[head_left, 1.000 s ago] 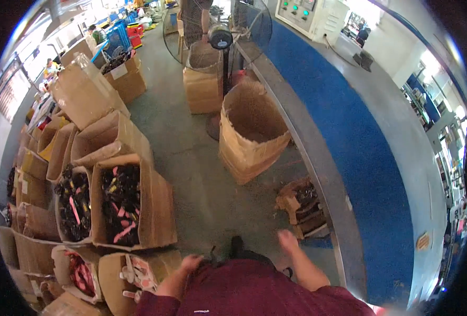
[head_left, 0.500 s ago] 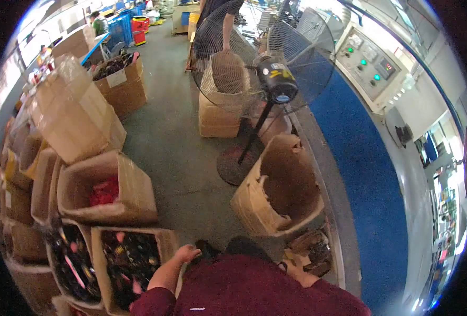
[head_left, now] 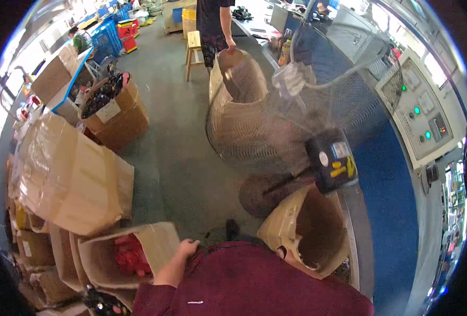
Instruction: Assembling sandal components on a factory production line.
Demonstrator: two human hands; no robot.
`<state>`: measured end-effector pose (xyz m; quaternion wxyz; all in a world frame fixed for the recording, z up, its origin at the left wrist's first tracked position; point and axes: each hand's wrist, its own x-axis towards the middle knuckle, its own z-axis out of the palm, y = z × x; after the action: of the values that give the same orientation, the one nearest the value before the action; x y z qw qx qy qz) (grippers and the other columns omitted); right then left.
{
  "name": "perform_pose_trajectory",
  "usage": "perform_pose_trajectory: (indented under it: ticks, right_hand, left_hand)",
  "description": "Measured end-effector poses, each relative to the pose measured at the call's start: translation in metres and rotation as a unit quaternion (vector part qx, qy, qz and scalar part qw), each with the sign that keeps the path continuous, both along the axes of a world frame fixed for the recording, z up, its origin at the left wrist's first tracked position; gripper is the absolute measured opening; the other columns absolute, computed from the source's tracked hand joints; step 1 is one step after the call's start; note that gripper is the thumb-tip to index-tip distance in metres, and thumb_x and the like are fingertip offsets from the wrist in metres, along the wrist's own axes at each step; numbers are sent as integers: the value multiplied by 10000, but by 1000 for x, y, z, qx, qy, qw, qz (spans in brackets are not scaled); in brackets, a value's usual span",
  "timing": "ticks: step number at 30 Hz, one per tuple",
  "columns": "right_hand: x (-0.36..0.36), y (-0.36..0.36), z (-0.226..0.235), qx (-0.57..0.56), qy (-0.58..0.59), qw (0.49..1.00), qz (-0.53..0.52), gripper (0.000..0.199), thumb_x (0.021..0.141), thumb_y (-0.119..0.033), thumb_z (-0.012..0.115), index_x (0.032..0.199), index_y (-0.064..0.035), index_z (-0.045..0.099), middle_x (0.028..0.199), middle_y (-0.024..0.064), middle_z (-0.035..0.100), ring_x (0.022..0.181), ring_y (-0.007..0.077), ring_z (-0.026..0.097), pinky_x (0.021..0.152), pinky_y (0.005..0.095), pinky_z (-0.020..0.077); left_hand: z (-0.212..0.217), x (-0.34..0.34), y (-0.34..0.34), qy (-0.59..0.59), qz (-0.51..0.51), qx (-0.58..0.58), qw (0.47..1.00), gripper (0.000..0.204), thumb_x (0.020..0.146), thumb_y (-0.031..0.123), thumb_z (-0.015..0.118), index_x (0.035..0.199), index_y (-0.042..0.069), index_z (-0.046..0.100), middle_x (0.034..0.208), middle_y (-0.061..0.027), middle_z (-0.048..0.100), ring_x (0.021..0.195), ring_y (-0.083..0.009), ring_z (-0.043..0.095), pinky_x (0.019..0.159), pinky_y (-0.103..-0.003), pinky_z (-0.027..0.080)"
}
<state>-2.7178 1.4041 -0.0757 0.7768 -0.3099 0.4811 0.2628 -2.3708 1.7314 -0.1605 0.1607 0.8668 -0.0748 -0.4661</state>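
My left hand (head_left: 187, 247) hangs at my side, beside the open carton with red pieces (head_left: 165, 239). Its fingers are curled in, and nothing shows in them. My right hand (head_left: 291, 258) is low on my other side, in front of the torn, open cardboard box (head_left: 278, 224). A dark band or small object shows by it; its fingers are mostly hidden by my sleeve and body. Ahead on the right stands a black pedestal fan (head_left: 328, 163), its wire cage blurred and its round base on the floor.
Another person's hand (head_left: 230, 44) reaches to an open carton (head_left: 220, 95) ahead. A large taped carton (head_left: 81, 168) and a box of dark pieces (head_left: 120, 124) line the left. A wooden stool (head_left: 193, 45) stands farther off. A control panel (head_left: 418, 113) is at right.
I have moved forward along the aisle: the fan, the cartons and the other person are nearer and lower in view. The boxes of black pieces at lower left have mostly left the picture.
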Motion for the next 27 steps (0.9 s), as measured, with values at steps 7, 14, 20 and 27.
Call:
perform_pose_trajectory:
  ticks: [7,14,20,27]
  right_hand:
    - [150,-9,-65,-371,-51,927,15,314,848,-320,614,908,-13,635,757,111,599,728,206,580,649,358,449]
    - [322,7,-107,-610,-106,680,393,349,862,-355,568,931,-18,629,811,127,634,791,250,628,671,395,474]
    - [483,33,-124,-490,-17,801,343,261,872,-295,542,845,-50,628,781,108,632,747,235,618,645,400,470]
    - [622,-69,-175,-322,83,870,364,227,883,-224,510,745,-87,627,747,86,630,695,217,607,615,406,465]
  left_hand:
    - [20,230,-87,-83,12,-52,995,565,801,451,620,1159,14,623,1157,-186,628,1095,-324,587,930,-390,461]
    - [-21,395,-63,18,-137,-51,989,479,846,424,597,1005,-21,673,993,-204,676,1009,-339,628,854,-408,480]
    - [2,552,-71,81,-19,16,996,478,824,412,622,1050,-6,670,1035,-187,672,1014,-279,631,858,-380,481]
    - [-29,728,-92,20,111,4,994,527,804,435,633,1094,-5,652,1125,-189,646,1084,-287,602,916,-375,457]
